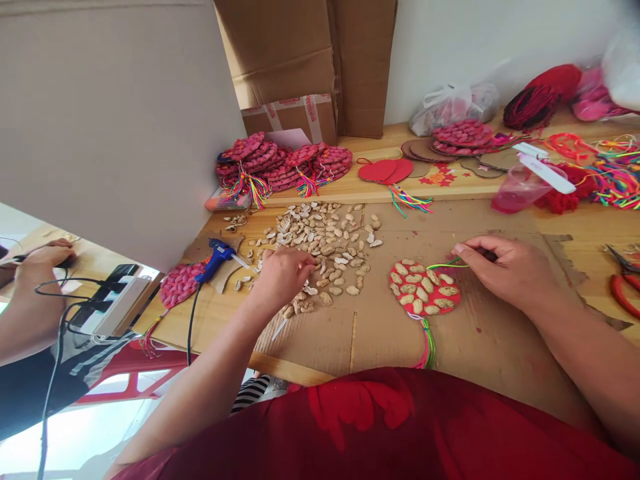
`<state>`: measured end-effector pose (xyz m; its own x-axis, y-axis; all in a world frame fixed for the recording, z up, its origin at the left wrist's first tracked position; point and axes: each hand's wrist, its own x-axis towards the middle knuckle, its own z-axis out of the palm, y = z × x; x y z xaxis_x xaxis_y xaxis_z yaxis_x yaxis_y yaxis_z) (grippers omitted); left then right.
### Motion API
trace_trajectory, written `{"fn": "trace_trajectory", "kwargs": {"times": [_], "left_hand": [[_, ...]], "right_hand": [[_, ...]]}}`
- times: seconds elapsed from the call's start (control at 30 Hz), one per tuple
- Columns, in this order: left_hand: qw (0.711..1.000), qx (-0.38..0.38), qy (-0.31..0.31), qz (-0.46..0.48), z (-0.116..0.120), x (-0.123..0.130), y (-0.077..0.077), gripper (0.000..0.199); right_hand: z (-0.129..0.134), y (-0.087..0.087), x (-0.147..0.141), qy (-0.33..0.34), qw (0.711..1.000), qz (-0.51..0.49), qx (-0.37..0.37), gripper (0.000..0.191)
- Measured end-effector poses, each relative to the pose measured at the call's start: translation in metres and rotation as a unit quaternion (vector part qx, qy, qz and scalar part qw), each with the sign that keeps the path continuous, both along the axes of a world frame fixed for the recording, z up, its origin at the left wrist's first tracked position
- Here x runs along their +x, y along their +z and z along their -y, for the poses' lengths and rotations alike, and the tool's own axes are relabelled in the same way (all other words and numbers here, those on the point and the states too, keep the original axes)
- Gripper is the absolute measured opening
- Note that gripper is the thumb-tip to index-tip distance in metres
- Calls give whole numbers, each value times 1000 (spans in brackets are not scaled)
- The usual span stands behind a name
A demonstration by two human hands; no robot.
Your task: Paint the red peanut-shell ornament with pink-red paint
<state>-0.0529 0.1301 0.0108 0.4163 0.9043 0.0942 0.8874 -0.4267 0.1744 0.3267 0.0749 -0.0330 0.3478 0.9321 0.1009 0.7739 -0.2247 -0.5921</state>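
The red disc [434, 308], studded with peanuts, lies flat on a cardboard sheet [385, 340] on the worktop [225, 327], between the hands and toward the sheet's near edge. A tassel [429, 343] trails from the disc's near rim. The right hand [505, 267] grasps a green cord [443, 265] in its fingers, just beyond the disc's far right rim. The left hand [285, 277] is over the near left part of the loose peanuts [325, 250]; its fingers are bent together, but whether they grip one cannot be told.

Beyond the worktop, a wooden ledge [370, 195] carries the containers. Near its right end, a clear cup [517, 190] leans over, with something pink inside. A clear plastic bag [455, 103] stands by the far edge, its contents blurred. At the left end, a small plastic case [227, 200] holds something orange, partly hidden by stacked pink discs [300, 160]. A blue glue gun [216, 260] lies near the worktop's left edge, beside another pink disc [181, 287].
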Motion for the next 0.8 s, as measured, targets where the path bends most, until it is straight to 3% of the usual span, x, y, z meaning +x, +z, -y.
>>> {"fn": "trace_trajectory", "kwargs": {"times": [0.13, 0.2, 0.3, 0.5, 0.6, 0.8], "left_hand": [[996, 18, 6, 91, 18, 11, 6, 20], [982, -80, -35, 168, 35, 24, 9, 22], [940, -234, -80, 236, 62, 47, 9, 24], [831, -412, -94, 362, 89, 75, -10, 44], [793, -449, -84, 403, 91, 80, -17, 48], [773, -466, -47, 427, 91, 87, -22, 50]], "right_hand": [[0, -1, -1, 9, 1000, -2, 7, 35], [0, -2, -1, 13, 1000, 0, 11, 34], [0, -2, 0, 27, 1000, 1, 15, 33], [8, 9, -3, 74, 997, -9, 20, 41], [13, 12, -6, 124, 992, -21, 5, 32], [17, 12, -9, 202, 979, -9, -5, 11]]}}
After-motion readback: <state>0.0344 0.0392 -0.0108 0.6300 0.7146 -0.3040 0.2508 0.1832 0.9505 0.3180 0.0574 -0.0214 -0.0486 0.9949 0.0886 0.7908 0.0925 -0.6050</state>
